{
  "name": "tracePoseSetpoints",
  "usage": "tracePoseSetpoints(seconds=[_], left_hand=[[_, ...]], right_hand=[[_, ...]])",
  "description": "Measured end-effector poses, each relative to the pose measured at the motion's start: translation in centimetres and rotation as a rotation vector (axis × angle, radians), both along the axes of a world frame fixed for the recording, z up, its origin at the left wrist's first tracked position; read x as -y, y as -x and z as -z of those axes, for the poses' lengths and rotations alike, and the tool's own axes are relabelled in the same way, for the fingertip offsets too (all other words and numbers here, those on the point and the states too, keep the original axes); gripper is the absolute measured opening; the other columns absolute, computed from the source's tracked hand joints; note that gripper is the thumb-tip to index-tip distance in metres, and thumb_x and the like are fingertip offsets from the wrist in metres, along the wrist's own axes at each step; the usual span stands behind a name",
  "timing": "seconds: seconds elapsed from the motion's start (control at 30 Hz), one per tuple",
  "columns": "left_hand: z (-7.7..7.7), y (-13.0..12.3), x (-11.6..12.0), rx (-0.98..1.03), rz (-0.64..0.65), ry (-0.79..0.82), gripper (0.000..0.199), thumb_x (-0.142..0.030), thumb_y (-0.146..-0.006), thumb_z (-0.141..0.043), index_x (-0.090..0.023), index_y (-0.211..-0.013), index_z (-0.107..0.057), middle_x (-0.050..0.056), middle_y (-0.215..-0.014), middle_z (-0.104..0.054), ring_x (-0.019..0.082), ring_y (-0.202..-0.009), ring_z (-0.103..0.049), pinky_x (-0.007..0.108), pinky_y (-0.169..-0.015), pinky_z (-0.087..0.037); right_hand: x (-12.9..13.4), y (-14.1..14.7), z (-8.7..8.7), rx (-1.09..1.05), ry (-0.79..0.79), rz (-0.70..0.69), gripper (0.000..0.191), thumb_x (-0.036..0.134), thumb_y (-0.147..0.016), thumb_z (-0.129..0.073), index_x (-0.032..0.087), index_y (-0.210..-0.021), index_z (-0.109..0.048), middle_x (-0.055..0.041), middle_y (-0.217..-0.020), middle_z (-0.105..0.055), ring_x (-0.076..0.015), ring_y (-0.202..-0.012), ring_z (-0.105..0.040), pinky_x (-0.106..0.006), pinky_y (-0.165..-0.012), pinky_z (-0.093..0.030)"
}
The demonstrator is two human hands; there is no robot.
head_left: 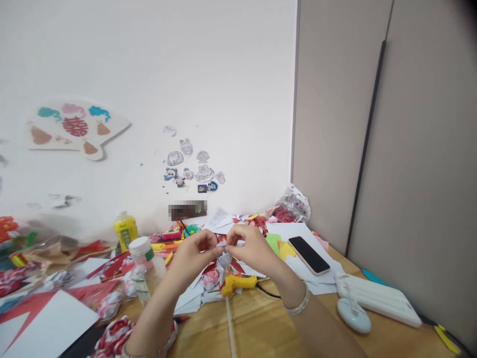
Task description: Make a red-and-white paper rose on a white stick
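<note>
My left hand [199, 251] and my right hand [249, 244] meet above the table, thumbs and fingers pinched. Between their fingertips is a small whitish-grey piece of paper [222, 244], mostly covered by the fingers. Just below them lies a yellow glue gun [238, 283] with a black cord on its right. A long pale glue stick [230, 325] reaches from it toward the table's near edge. Crumpled red-and-white paper [210, 278] sits beside the gun, under my left hand.
At left stand a clear jar [140, 268] with a white lid and a yellow bottle [125, 229]. Right of my hands lie a phone [310, 254] on white sheets, a white device [380, 298] and a pale blue oval object [354, 315]. Paper scraps cover the back, against the wall.
</note>
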State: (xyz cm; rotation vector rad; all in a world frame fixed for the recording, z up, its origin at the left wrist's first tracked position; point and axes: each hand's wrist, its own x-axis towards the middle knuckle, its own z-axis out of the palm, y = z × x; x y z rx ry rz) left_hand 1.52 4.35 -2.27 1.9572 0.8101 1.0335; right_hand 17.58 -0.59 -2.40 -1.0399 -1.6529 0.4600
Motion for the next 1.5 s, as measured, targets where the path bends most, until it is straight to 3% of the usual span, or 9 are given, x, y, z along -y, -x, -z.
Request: tracePoseSetpoints(seconds=[0.2, 0.47, 0.6, 0.73, 0.8, 0.87, 1.0, 1.3, 1.5], left_hand=[[-0.1, 0.4, -0.2, -0.082, 0.023, 0.09, 0.018, -0.031, -0.061, -0.066, -0.017, -0.066, -0.057, -0.004, -0.058, -0.055, 0.012, -0.055, -0.051, 0.023, -0.053, -0.04], [0.5, -0.5, -0.2, -0.212, -0.16, -0.083, 0.013, -0.028, -0.059, -0.062, -0.018, -0.054, -0.055, -0.003, -0.051, -0.055, 0.013, -0.052, -0.051, 0.022, -0.048, -0.037], [0.0, -0.1, 0.0, -0.177, -0.037, 0.0, 0.014, -0.03, -0.062, -0.065, -0.017, -0.064, -0.061, -0.001, -0.061, -0.061, 0.014, -0.056, -0.055, 0.024, -0.05, -0.042], [-0.4, 0.7, 0.0, -0.04, 0.081, 0.232, 0.036, -0.037, -0.064, -0.067, -0.017, -0.094, -0.064, 0.007, -0.092, -0.068, 0.018, -0.074, -0.063, 0.031, -0.062, -0.052], [-0.2, 0.8, -0.2, -0.07, 0.108, 0.251, 0.037, -0.037, -0.065, -0.067, -0.016, -0.097, -0.065, 0.007, -0.092, -0.069, 0.019, -0.076, -0.064, 0.03, -0.063, -0.052], [0.2, 0.8, -0.6, -0.132, 0.129, 0.213, 0.029, -0.035, -0.065, -0.067, -0.015, -0.087, -0.067, 0.005, -0.082, -0.069, 0.018, -0.071, -0.064, 0.027, -0.061, -0.05], [0.9, 0.6, -1.3, -0.115, 0.041, 0.121, 0.018, -0.03, -0.062, -0.067, -0.015, -0.072, -0.064, -0.001, -0.067, -0.063, 0.014, -0.06, -0.059, 0.023, -0.053, -0.045], [0.5, 0.3, -1.0, -0.097, -0.068, -0.002, 0.01, -0.024, -0.059, -0.062, -0.016, -0.064, -0.06, -0.002, -0.061, -0.059, 0.014, -0.057, -0.055, 0.023, -0.052, -0.042], [0.0, 0.1, 0.1, -0.083, -0.127, -0.093, 0.012, -0.029, -0.061, -0.061, -0.018, -0.063, -0.059, 0.0, -0.058, -0.061, 0.016, -0.058, -0.057, 0.025, -0.053, -0.043]], right_hand=[[-0.5, 0.0, 0.5, 0.02, 0.068, 0.01, 0.013, 0.004, -0.067, -0.06, 0.017, -0.066, -0.057, 0.0033, -0.065, -0.059, -0.0117, -0.065, -0.056, -0.02, -0.059, -0.041], [-0.9, -0.3, 0.7, 0.168, 0.145, -0.015, 0.014, 0.002, -0.068, -0.061, 0.016, -0.069, -0.061, 0.0018, -0.069, -0.062, -0.0123, -0.068, -0.057, -0.021, -0.061, -0.042], [-0.7, -0.3, 0.7, 0.154, 0.117, -0.002, 0.013, 0.004, -0.068, -0.061, 0.016, -0.066, -0.062, 0.0015, -0.065, -0.062, -0.0122, -0.063, -0.057, -0.021, -0.056, -0.042], [-0.9, -0.2, 1.1, 0.167, 0.067, -0.038, 0.018, 0.0, -0.066, -0.058, 0.016, -0.064, -0.063, 0.0024, -0.064, -0.063, -0.0114, -0.062, -0.058, -0.02, -0.058, -0.042], [-1.1, 0.0, 1.3, 0.195, 0.06, -0.049, 0.02, -0.002, -0.065, -0.058, 0.017, -0.063, -0.065, 0.0032, -0.064, -0.063, -0.0112, -0.062, -0.058, -0.02, -0.058, -0.042], [-1.2, 0.0, 1.4, 0.225, 0.065, -0.05, 0.021, -0.003, -0.063, -0.06, 0.017, -0.062, -0.067, 0.0035, -0.063, -0.064, -0.0114, -0.062, -0.059, -0.02, -0.059, -0.042], [-1.1, 0.0, 1.2, 0.255, 0.031, -0.055, 0.02, -0.001, -0.067, -0.064, 0.017, -0.068, -0.07, 0.0014, -0.067, -0.068, -0.0129, -0.067, -0.062, -0.022, -0.064, -0.043], [-1.5, -0.7, 1.0, 0.564, -0.381, -0.175, 0.015, 0.006, -0.079, -0.06, 0.018, -0.075, -0.068, -0.003, -0.076, -0.068, -0.0153, -0.077, -0.061, -0.026, -0.072, -0.045], [-0.5, -0.7, 0.5, 0.562, -0.209, -0.07, 0.011, 0.011, -0.078, -0.065, 0.017, -0.088, -0.064, -0.0037, -0.084, -0.067, -0.0157, -0.079, -0.06, -0.026, -0.071, -0.045]])
